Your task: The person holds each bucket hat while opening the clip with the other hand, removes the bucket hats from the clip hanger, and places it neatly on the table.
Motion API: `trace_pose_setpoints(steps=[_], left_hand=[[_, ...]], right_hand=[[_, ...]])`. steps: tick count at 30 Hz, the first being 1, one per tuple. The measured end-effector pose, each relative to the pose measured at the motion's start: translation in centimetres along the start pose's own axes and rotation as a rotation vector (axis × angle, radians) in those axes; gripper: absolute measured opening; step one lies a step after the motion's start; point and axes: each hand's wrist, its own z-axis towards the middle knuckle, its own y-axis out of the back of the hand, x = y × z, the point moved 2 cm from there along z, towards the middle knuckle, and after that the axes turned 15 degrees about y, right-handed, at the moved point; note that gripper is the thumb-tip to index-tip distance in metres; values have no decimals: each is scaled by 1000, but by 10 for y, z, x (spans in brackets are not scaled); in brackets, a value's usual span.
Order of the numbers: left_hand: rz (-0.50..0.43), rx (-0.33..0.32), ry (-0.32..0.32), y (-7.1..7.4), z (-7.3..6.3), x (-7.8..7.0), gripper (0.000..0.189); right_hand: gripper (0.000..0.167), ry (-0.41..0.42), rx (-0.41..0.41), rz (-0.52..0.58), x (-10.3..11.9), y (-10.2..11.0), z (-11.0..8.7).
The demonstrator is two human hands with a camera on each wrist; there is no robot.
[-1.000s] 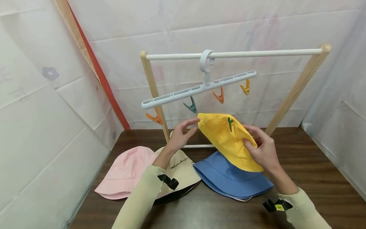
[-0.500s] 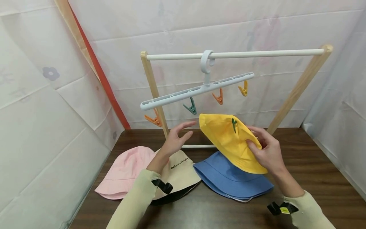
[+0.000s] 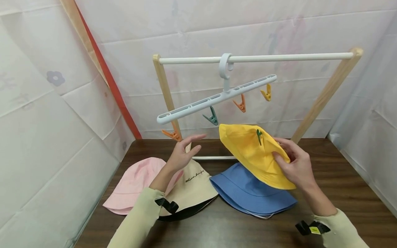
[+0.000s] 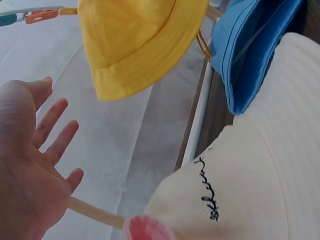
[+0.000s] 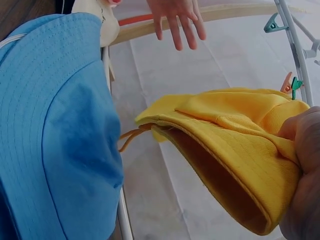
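Note:
My right hand point(image 3: 294, 163) grips a yellow bucket hat point(image 3: 251, 150) by its right side, thumb on the near face, holding it tilted in the air above a blue bucket hat point(image 3: 248, 187). A small green sprout decoration stands on the yellow hat. In the right wrist view the yellow hat's point(image 5: 235, 135) opening faces down and toward the camera. My left hand point(image 3: 183, 153) hovers over a cream bucket hat point(image 3: 198, 186) with dark lettering, fingers extended and holding nothing. In the left wrist view the left hand point(image 4: 35, 160) is apart from the yellow hat.
A pale hanger point(image 3: 217, 99) hangs tilted from the white bar point(image 3: 288, 57) of a wooden rack. Beneath it hang orange, green point(image 3: 212, 117) and yellow clips point(image 3: 266, 93). A pink bucket hat point(image 3: 136, 186) lies at left on the dark wooden table point(image 3: 223, 227).
My left hand has drawn away from the yellow hat, moving left and down. The right hand has carried the hat slightly right. The hanger has swung a little.

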Motion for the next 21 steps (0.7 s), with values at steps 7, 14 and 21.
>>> trace_pose_setpoints(steps=[7,14,21], left_hand=[[-30,11,-17,4,-8,-2,42],[5,23,39,8,-19,-4,42],[51,32,87,14,-35,-4,46]], right_hand=[[50,5,-2,24,-1,6,0],[53,37,25,0,-2,14,-2],[53,57,63,12,0,21,-3]])
